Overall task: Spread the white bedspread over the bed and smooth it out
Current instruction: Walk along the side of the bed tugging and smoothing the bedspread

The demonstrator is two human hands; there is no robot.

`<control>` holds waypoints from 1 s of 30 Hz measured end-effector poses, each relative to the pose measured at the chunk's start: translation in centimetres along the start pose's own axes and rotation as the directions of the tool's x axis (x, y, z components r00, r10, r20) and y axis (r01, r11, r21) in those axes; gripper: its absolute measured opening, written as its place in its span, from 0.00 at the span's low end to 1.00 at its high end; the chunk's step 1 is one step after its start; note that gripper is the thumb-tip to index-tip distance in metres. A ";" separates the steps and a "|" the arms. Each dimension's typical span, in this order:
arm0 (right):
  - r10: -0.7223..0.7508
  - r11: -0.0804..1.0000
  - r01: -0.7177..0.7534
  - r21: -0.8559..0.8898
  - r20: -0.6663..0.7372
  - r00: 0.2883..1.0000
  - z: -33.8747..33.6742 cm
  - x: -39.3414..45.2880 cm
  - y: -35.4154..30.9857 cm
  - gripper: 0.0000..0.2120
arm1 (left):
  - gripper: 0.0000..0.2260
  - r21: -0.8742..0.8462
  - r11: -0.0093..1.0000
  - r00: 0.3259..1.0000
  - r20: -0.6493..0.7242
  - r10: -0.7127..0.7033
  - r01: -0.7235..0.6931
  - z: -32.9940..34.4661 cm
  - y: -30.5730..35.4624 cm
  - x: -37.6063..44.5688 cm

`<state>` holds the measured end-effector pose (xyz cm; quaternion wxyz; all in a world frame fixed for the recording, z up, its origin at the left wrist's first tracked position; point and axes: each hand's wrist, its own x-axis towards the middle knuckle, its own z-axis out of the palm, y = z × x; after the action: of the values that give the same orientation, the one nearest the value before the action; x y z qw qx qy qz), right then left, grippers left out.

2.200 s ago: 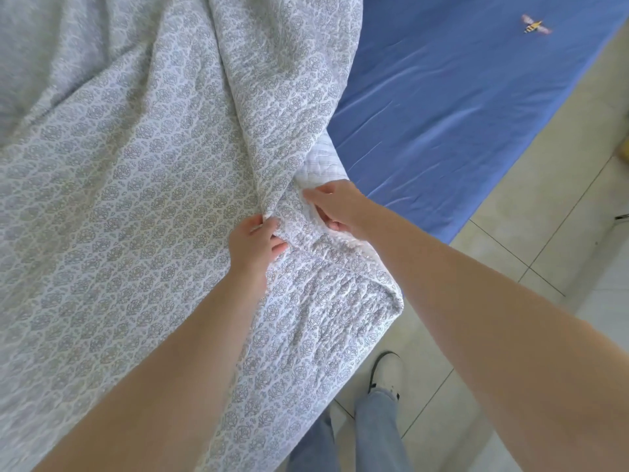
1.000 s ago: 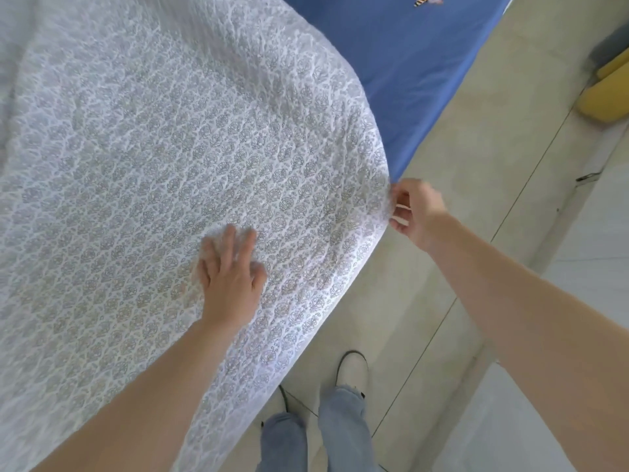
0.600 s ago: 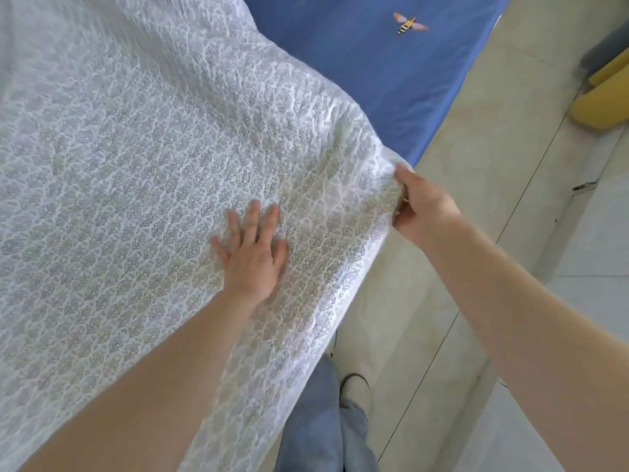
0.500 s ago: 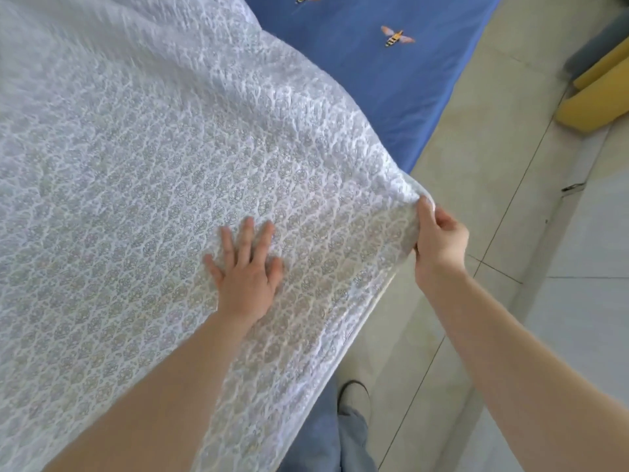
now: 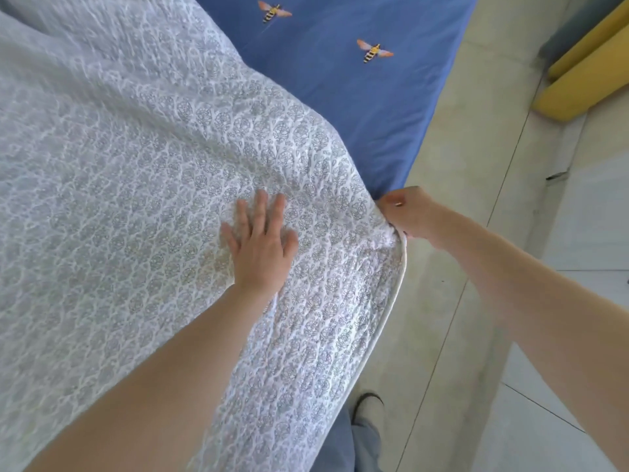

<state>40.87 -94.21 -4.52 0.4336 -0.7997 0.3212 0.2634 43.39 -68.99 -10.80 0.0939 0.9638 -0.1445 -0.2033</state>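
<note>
The white bedspread (image 5: 129, 185), quilted with a small grey pattern, covers the left and middle of the bed and hangs over its near side. My left hand (image 5: 260, 243) lies flat on it, palm down with fingers apart, near the bed's corner. My right hand (image 5: 406, 212) is closed on the bedspread's edge at that corner, where the cloth bunches into the grip. Beyond the bedspread, the blue sheet (image 5: 357, 93) with bee prints is uncovered at the top right.
A pale tiled floor (image 5: 452, 301) runs along the bed's right side. A yellow object (image 5: 585, 73) stands at the top right. My trouser leg and shoe (image 5: 366, 424) are below the hanging edge, close to the bed.
The folded-over bedspread has been opened out flat over the bed's corner. My left hand went from gripping the cloth to lying flat on it. My right hand carried the edge rightward.
</note>
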 end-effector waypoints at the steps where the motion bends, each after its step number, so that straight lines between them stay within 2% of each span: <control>1: -0.064 0.997 0.063 -0.039 -0.017 0.998 -0.1 -0.1 0.1 0.17 | 0.28 0.002 1.000 1.000 -0.001 -0.008 0.008 0.2 0.3 0.4; 3: -0.154 0.988 0.151 -0.033 -0.143 0.978 -0.7 0.0 0.3 0.19 | 0.28 0.023 0.999 0.999 -0.034 -0.023 0.024 0.9 0.5 0.7; 4: -0.150 0.984 0.169 0.049 -0.268 0.952 -1.2 0.5 0.9 0.18 | 0.28 0.035 0.999 0.998 -0.054 -0.021 0.023 1.2 0.4 0.6; 6: 0.041 0.936 0.134 0.325 -0.478 0.877 -2.3 1.7 2.9 0.15 | 0.29 0.043 0.999 0.997 -0.071 -0.016 0.019 1.6 0.3 0.6; 7: 0.178 0.892 0.078 0.446 -0.504 0.845 -2.3 2.1 4.2 0.14 | 0.29 0.047 0.999 0.997 -0.077 -0.015 0.019 1.6 0.2 0.6; 9: 0.380 0.796 -0.056 0.603 -0.426 0.821 -1.1 2.0 6.4 0.14 | 0.29 0.064 0.998 0.996 -0.087 -0.012 0.018 1.8 0.2 0.6; 10: 0.420 0.753 -0.099 0.650 -0.359 0.834 -0.4 1.8 6.8 0.14 | 0.29 0.074 0.997 0.995 -0.095 -0.014 0.021 1.8 0.2 0.5; 12: 0.409 0.664 -0.106 0.741 -0.240 0.880 0.1 2.1 6.5 0.11 | 0.29 0.085 0.996 0.993 -0.117 -0.009 0.019 2.0 0.2 0.5; 14: 0.350 0.631 -0.081 0.771 -0.190 0.917 -1.1 2.9 4.8 0.10 | 0.29 0.084 0.996 0.993 -0.122 -0.005 0.015 2.1 0.3 0.4; 15: 0.314 0.667 -0.085 0.740 -0.177 0.933 -2.0 3.4 3.7 0.11 | 0.29 0.083 0.996 0.992 -0.123 -0.006 0.016 2.1 0.3 0.4; 17: 0.257 0.809 -0.135 0.572 -0.137 0.957 -3.5 4.3 1.8 0.16 | 0.29 0.089 0.996 0.992 -0.123 -0.014 0.025 2.0 0.4 0.5; 18: 0.253 0.856 -0.194 0.479 -0.062 0.965 -3.9 4.4 1.0 0.17 | 0.29 0.096 0.995 0.993 -0.116 -0.020 0.031 2.0 0.4 0.4; 19: 0.261 0.875 -0.268 0.402 0.072 0.963 -4.5 4.3 0.3 0.15 | 0.29 0.103 0.994 0.994 -0.110 -0.023 0.035 2.0 0.4 0.4; 20: 0.250 0.874 -0.319 0.367 0.224 0.942 -5.1 4.2 -0.3 0.12 | 0.29 0.107 0.993 0.993 -0.112 -0.028 0.040 2.0 0.4 0.4; 21: 0.215 0.851 -0.339 0.402 0.322 0.922 -5.8 4.1 -0.7 0.09 | 0.30 0.109 0.993 0.993 -0.117 -0.031 0.043 2.0 0.4 0.4; 22: 0.167 0.799 -0.310 0.515 0.305 0.938 -6.6 4.3 -0.6 0.07 | 0.30 0.110 0.993 0.992 -0.121 -0.031 0.044 2.0 0.4 0.4; 23: 0.138 0.708 -0.218 0.672 0.170 0.976 -7.3 4.8 0.2 0.05 | 0.30 0.109 0.993 0.992 -0.122 -0.032 0.045 2.0 0.4 0.3; 24: 0.157 0.606 -0.074 0.792 -0.028 0.987 -7.9 5.2 1.2 0.05 | 0.30 0.106 0.993 0.992 -0.122 -0.034 0.047 2.0 0.6 0.4; 25: 0.234 0.552 0.037 0.833 -0.198 0.952 -7.9 5.5 2.6 0.09 | 0.29 0.105 0.993 0.992 -0.123 -0.039 0.052 2.0 0.6 0.4; 26: 0.312 0.538 0.076 0.840 -0.282 0.907 -7.3 5.4 4.0 0.11 | 0.29 0.105 0.993 0.992 -0.122 -0.043 0.056 2.0 0.6 0.3; 27: 0.369 0.528 0.052 0.848 -0.284 0.885 -6.4 5.1 5.0 0.12 | 0.29 0.105 0.993 0.992 -0.121 -0.045 0.058 2.0 0.5 0.3; 28: 0.403 0.500 -0.008 0.866 -0.225 0.887 -5.6 4.9 5.6 0.11 | 0.29 0.106 0.993 0.992 -0.117 -0.046 0.058 2.0 0.6 0.2; 30: 0.396 0.382 -0.142 0.913 -0.022 0.918 -5.3 5.2 5.4 0.06 | 0.28 0.110 0.992 0.993 -0.102 -0.057 0.068 1.9 0.7 0.2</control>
<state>41.04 -102.54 -8.47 0.7002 -0.4063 0.5867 0.0217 42.64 -69.92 -12.38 0.0396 0.9805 -0.1206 -0.1500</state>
